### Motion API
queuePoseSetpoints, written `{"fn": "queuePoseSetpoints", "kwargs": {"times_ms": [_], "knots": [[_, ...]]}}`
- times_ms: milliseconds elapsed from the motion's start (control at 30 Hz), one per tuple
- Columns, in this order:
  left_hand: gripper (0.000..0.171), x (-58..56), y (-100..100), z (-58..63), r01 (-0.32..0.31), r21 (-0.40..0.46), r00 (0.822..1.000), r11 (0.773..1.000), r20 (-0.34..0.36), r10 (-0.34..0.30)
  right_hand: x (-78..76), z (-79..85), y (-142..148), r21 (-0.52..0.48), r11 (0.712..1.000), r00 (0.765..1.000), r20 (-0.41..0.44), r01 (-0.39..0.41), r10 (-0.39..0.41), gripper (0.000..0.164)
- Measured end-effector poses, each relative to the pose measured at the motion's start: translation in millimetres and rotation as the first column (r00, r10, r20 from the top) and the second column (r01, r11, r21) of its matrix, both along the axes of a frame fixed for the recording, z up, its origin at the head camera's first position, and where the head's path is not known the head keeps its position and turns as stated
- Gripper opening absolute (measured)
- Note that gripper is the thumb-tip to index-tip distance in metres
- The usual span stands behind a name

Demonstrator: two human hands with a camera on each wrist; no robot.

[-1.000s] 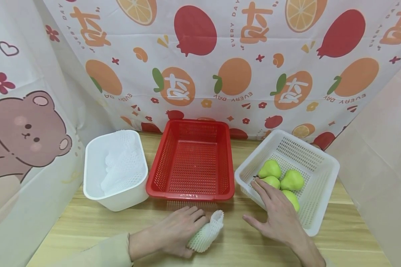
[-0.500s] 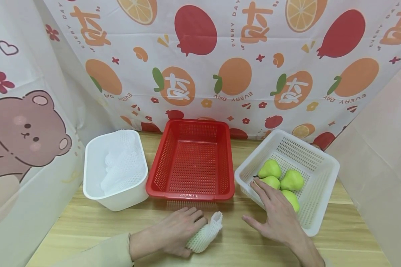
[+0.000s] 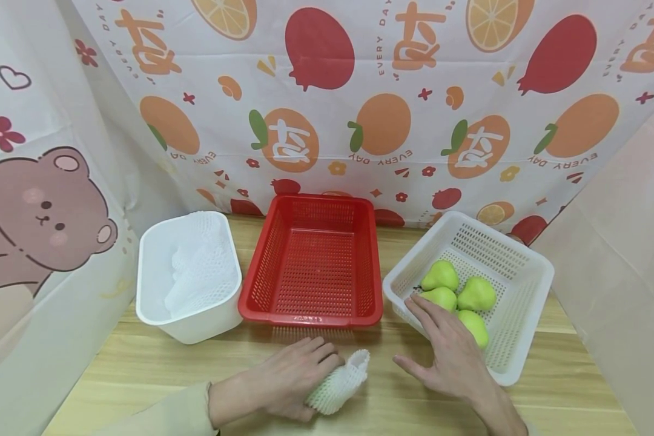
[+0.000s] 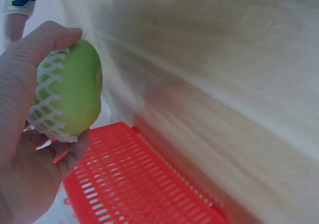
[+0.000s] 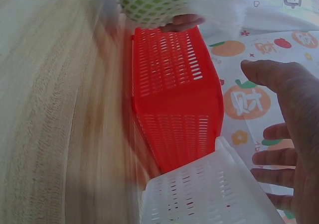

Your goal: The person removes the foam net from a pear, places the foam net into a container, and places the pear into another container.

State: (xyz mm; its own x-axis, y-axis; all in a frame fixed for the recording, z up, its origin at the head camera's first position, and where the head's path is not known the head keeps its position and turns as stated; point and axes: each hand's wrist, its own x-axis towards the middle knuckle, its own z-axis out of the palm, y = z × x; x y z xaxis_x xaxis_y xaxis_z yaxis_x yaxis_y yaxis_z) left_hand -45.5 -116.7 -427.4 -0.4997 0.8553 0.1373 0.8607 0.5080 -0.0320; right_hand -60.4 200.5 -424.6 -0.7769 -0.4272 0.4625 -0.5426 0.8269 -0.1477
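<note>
My left hand [image 3: 294,379] grips a green pear [image 4: 79,87] wrapped in a white foam net sleeve [image 3: 340,383], in front of the red basket. In the left wrist view the thumb and fingers curl round it, and the pear's bare end sticks out of the net. The sleeve's loose end points to the right. My right hand [image 3: 451,357] is over the near left rim of the white basket [image 3: 523,339], its fingers straight and thumb spread. Several green pears [image 3: 476,294] lie in that basket, partly hidden by this hand.
The red basket [image 3: 313,320] stands in the middle of the wooden table [image 3: 158,369]. To its left, a white tub [image 3: 160,327] contains white foam nets [image 3: 201,272]. A fruit-print cloth [image 3: 338,139] hangs behind the containers.
The foam-wrapped pear has shifted very slightly to the right in my left hand, its sleeve end tilting rightward. My right hand has moved slightly left.
</note>
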Motion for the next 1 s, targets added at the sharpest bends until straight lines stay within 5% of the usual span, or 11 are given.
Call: {"fn": "queuePoseSetpoints", "kwargs": {"times_ms": [467,1000], "knots": [[0.087,-9.4,3,37.4,-0.022,0.156,1.000,0.987,0.018,0.019,-4.3,-2.2,-10,-0.119,0.973,0.968,-0.181,-0.199,0.175,0.088],[0.089,-27.5,8,60.1,-0.018,0.318,1.000,0.948,0.013,0.015,-11.6,1.3,-35,-0.266,0.828,0.851,-0.346,-0.494,0.396,0.086]]}}
